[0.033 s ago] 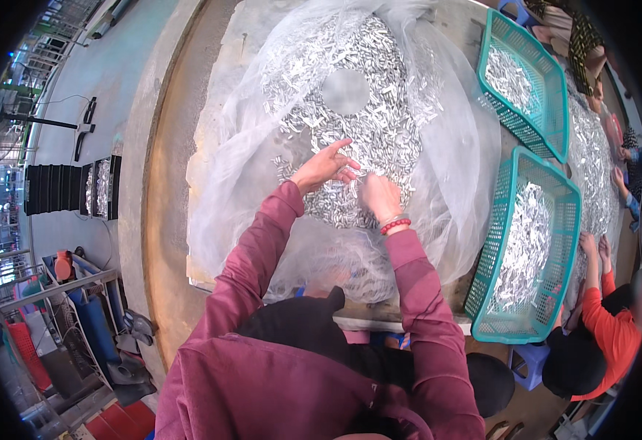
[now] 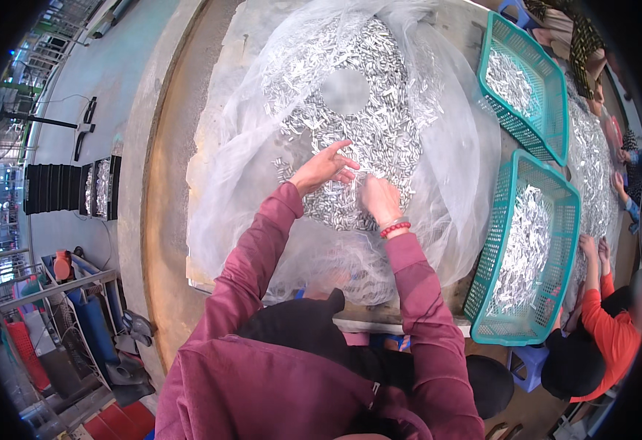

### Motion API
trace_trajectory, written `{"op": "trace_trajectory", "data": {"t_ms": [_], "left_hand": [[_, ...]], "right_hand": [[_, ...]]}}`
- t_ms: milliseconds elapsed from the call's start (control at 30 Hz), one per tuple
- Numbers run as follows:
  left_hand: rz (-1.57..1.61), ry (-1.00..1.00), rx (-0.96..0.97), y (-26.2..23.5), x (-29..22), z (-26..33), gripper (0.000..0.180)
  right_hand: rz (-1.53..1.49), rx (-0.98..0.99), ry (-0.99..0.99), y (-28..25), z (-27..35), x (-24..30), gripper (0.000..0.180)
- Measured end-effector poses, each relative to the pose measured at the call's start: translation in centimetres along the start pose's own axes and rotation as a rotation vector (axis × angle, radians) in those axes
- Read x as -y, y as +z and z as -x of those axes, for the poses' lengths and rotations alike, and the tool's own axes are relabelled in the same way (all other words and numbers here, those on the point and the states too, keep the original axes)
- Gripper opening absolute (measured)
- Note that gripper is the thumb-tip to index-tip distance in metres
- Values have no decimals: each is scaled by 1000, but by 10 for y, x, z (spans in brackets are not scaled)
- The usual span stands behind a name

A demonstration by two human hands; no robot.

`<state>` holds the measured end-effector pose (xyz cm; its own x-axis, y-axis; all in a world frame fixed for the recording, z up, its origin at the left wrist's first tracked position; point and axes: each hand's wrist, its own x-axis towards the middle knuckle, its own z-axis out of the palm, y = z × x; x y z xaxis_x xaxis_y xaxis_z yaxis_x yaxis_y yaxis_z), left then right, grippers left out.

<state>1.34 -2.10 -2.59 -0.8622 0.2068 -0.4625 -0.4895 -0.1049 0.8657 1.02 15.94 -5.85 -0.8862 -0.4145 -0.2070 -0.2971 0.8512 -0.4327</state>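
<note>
A broad heap of small silvery pieces [image 2: 376, 48], short and narrow, is spread over a sheet of thin translucent netting [image 2: 453, 161] on the table. Over the near part of the heap, my left hand [image 2: 322, 169] has its index finger stretched out and the others loosely bent apart; nothing shows in it. Just to its right, my right hand [image 2: 381, 199], with a red beaded bracelet at the wrist, is closed with its fingertips down at the pieces. What it pinches, if anything, is hidden. Farther out lies a smooth grey round patch [image 2: 346, 92] amid the pieces.
Two green plastic baskets [image 2: 484, 275] with silvery pieces stand along the table's right side. Beyond them, co-workers' hands [image 2: 589, 248] are at another heap [image 2: 591, 169]. Blue stools [image 2: 528, 367] stand at the lower right. A cluttered metal rack [image 2: 57, 293] is at the left.
</note>
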Motion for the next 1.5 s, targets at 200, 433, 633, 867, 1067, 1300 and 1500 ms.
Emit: {"op": "trace_trajectory", "data": {"t_ms": [200, 433, 633, 867, 1067, 1300, 1500], "left_hand": [[-755, 352, -126, -17, 24, -30, 28], [-1225, 315, -69, 3, 45, -46, 26], [-860, 247, -129, -23, 0, -6, 25], [-754, 76, -118, -18, -4, 11, 23], [-74, -28, -72, -30, -4, 17, 25], [298, -32, 3, -38, 27, 26, 19], [-1115, 337, -194, -24, 54, 11, 29]], "right_hand": [[-935, 38, 182, -19, 6, -19, 22], [-578, -36, 56, -45, 26, -34, 31], [-273, -19, 156, -38, 27, -25, 36], [-6, -78, 77, -9, -4, -18, 30], [-156, -5, 137, -7, -17, -29, 21], [-1944, 428, 152, -41, 25, -35, 16], [-2176, 519, -64, -42, 40, -32, 15]]}}
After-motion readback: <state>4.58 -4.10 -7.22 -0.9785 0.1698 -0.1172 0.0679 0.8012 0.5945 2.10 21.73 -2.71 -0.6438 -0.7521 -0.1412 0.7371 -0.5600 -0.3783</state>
